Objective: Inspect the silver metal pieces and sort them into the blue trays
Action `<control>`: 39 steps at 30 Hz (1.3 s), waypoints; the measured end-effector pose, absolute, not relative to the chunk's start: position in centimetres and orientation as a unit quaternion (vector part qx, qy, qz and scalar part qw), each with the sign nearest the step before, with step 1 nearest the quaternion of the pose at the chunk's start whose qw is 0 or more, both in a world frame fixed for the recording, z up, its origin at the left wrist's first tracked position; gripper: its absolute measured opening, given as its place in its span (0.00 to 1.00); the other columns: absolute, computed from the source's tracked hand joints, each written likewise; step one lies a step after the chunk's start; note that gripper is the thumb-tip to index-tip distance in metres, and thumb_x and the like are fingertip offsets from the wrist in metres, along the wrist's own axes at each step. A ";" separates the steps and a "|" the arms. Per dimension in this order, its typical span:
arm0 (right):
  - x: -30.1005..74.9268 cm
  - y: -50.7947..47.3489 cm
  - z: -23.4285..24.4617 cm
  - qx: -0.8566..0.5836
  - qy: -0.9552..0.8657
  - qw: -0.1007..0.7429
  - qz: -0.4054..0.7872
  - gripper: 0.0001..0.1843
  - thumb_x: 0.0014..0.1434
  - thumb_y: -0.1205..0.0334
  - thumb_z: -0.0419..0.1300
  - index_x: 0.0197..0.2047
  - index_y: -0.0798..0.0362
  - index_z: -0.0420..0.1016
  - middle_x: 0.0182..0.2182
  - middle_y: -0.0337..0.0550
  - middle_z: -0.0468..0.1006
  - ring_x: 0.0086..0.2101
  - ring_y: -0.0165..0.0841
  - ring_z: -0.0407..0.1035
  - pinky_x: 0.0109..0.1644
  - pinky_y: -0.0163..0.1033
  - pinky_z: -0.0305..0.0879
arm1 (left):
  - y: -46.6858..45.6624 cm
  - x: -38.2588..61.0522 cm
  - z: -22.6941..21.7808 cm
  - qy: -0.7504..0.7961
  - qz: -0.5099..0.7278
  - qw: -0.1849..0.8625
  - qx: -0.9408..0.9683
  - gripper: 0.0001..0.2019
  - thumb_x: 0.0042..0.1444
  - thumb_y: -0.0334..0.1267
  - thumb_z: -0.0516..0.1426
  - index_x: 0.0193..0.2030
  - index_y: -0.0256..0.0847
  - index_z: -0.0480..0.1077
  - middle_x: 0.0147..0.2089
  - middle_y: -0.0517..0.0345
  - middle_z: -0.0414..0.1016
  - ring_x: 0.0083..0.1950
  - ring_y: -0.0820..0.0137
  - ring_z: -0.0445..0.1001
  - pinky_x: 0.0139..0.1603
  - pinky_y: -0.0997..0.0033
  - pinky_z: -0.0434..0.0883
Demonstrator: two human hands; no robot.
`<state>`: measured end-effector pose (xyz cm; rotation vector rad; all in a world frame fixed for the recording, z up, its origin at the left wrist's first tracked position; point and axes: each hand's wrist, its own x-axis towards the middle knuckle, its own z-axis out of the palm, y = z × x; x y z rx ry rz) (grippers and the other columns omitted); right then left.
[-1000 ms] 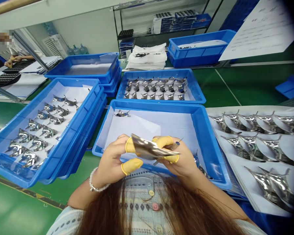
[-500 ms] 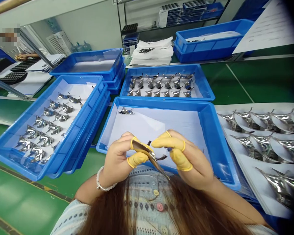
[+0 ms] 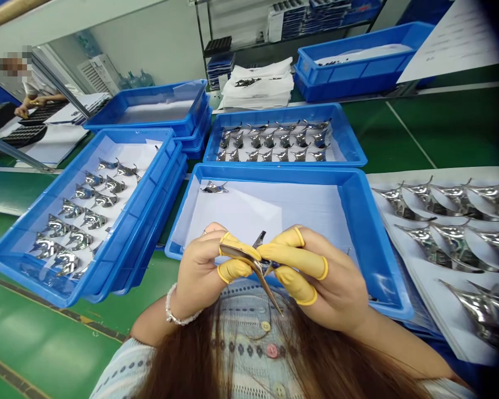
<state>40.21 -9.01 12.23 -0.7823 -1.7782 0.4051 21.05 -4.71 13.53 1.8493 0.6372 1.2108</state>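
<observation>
My left hand [image 3: 208,266], in yellow finger cots, pinches a curved, pointed shiny metal part [image 3: 264,281] between thumb and fingers, above the near edge of a blue tray [image 3: 360,221]. My right hand [image 3: 316,271], also in yellow finger cots, has its fingertips closed on a small dark-blue piece [image 3: 268,264] right at the metal part. Fingers cover most of that piece, so its kind does not show. A single similar metal part [image 3: 214,188] lies on the white paper in the tray's far left corner.
Left stands a stack of blue trays [image 3: 137,221] with metal parts in rows. Another filled tray [image 3: 349,149] sits behind the near one. More metal parts lie on a white sheet [image 3: 432,310] at right. A co-worker's hand [image 3: 23,111] shows at far left.
My right hand has moved left, bringing the small dark-blue piece from beside the metal part up against it. The metal part has tilted slightly in my left hand.
</observation>
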 end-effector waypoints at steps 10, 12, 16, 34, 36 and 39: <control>40.2 -9.1 12.5 -0.341 -0.759 0.535 0.149 0.12 0.70 0.65 0.55 0.54 0.49 0.72 0.34 0.44 0.72 0.34 0.34 0.71 0.35 0.39 0.73 | -4.8 21.0 13.2 0.249 0.478 0.414 0.733 0.12 0.60 0.48 0.63 0.33 0.42 0.79 0.27 0.59 0.77 0.30 0.71 0.67 0.36 0.67 0.63; 40.1 -9.1 12.5 -0.342 -0.755 0.540 0.149 0.11 0.71 0.64 0.54 0.54 0.49 0.72 0.33 0.44 0.73 0.34 0.33 0.71 0.35 0.39 0.73 | -4.9 21.1 13.1 0.256 0.473 0.420 0.731 0.12 0.60 0.48 0.63 0.33 0.42 0.78 0.27 0.59 0.77 0.30 0.71 0.66 0.36 0.67 0.63; 39.7 -9.1 12.3 -0.343 -0.737 0.560 0.157 0.10 0.71 0.63 0.54 0.51 0.50 0.74 0.32 0.43 0.73 0.33 0.32 0.71 0.34 0.37 0.73 | -5.1 21.3 13.1 0.263 0.465 0.441 0.721 0.14 0.61 0.49 0.62 0.31 0.43 0.78 0.26 0.58 0.76 0.31 0.70 0.66 0.36 0.67 0.63; 39.6 -7.6 10.7 -0.445 -0.551 0.636 0.307 0.05 0.66 0.60 0.62 0.39 0.47 0.81 0.31 0.39 0.77 0.28 0.30 0.68 0.32 0.37 0.67 | -5.2 21.6 12.5 0.257 0.447 0.421 0.746 0.11 0.59 0.49 0.63 0.33 0.45 0.82 0.28 0.57 0.81 0.30 0.70 0.70 0.36 0.67 0.65; 40.1 -7.0 9.9 -0.449 -0.484 0.675 0.331 0.06 0.66 0.56 0.62 0.40 0.45 0.81 0.32 0.39 0.76 0.28 0.30 0.66 0.32 0.37 0.66 | -5.1 21.4 12.6 0.294 0.470 0.396 0.732 0.10 0.58 0.48 0.64 0.35 0.45 0.82 0.29 0.57 0.80 0.31 0.69 0.70 0.36 0.67 0.65; 40.5 -7.0 9.9 -0.440 -0.483 0.673 0.347 0.09 0.65 0.51 0.63 0.40 0.45 0.82 0.31 0.39 0.76 0.29 0.31 0.66 0.31 0.38 0.66 | -5.0 20.9 12.8 0.367 0.505 0.348 0.700 0.11 0.58 0.49 0.65 0.35 0.45 0.82 0.29 0.58 0.79 0.32 0.67 0.70 0.36 0.67 0.65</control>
